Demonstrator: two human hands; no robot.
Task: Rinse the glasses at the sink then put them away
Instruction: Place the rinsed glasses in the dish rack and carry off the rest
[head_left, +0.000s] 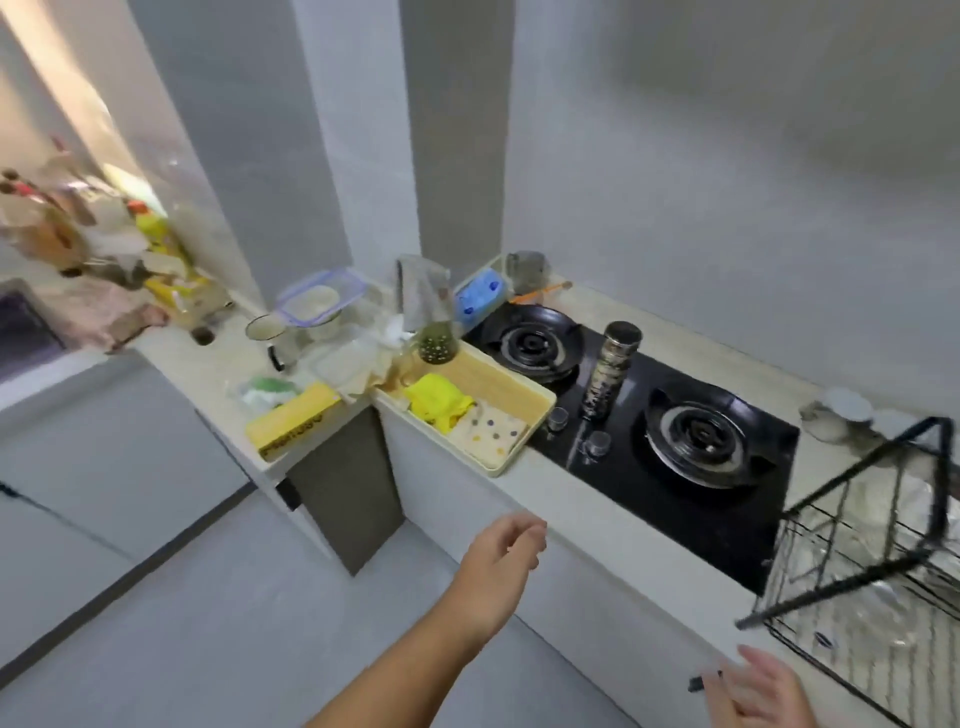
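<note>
My left hand and right hand both loose, empty, fingers spread; wire dish rack near right for glassware; no glass grasped.

Both hands hang empty and loosely spread before the pale worktop: left hand near its front edge, right hand beside the black wire dish rack (contents blurred). A patterned metal flask stands upright on the black glass two-burner hob.
</note>
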